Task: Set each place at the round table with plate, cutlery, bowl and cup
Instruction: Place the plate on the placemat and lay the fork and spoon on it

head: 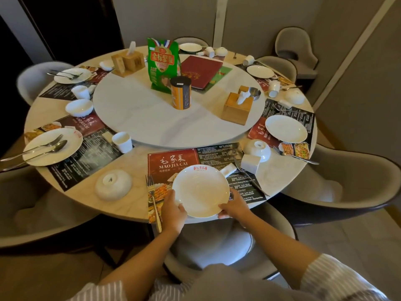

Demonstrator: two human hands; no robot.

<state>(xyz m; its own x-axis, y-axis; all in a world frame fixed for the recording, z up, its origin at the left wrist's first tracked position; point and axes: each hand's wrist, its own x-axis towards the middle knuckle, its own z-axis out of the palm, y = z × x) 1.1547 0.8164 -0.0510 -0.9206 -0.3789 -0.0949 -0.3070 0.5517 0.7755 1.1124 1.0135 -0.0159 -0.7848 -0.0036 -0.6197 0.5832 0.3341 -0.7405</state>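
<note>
A person's left hand (173,210) and right hand (233,207) grip the near rim of a white plate (200,190), fingers (224,208) curled around its edge, apparently squaring it on the paper placemat (173,159) at the closest seat of the round tabletop (138,205). A fork (154,200) lies just left of the left fingers; an upturned bowl (113,184) sits farther left. Beyond the right fingers rest a second bowl (258,149) and a tipped cup (250,162) (both still unplaced), with another fork (251,181) lying askew beside the plate.
</note>
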